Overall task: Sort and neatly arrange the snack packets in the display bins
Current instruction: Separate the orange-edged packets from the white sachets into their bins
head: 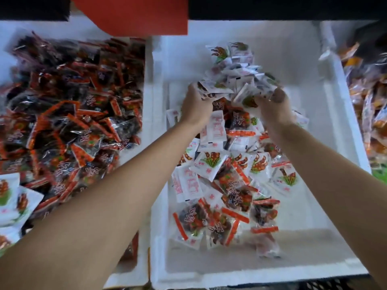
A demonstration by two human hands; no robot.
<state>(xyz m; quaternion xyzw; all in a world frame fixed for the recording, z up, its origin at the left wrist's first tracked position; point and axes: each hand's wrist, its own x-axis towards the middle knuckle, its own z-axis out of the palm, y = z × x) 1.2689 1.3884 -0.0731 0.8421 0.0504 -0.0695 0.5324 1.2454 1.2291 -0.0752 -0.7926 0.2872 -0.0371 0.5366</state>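
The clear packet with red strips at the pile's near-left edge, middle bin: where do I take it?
Take the clear packet by its left red seam strip, coming from above on the near-left. That flat strip lies exposed beside bare bin floor, while neighbouring packets overlap its right side.

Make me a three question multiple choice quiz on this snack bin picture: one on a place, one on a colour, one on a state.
1. Where are the left hand and right hand?
A) over the left bin
B) over the middle bin
C) outside every bin

2. What colour are most packets at the far right?
A) blue
B) orange
C) green

3. What are the hands doing?
A) resting flat, empty
B) holding a red card
C) gripping white packets

Answers:
1 B: both hands reach into the middle bin's pile.
2 B: those wrappers show orange.
3 C: the fingers of each hand curl round white packets.
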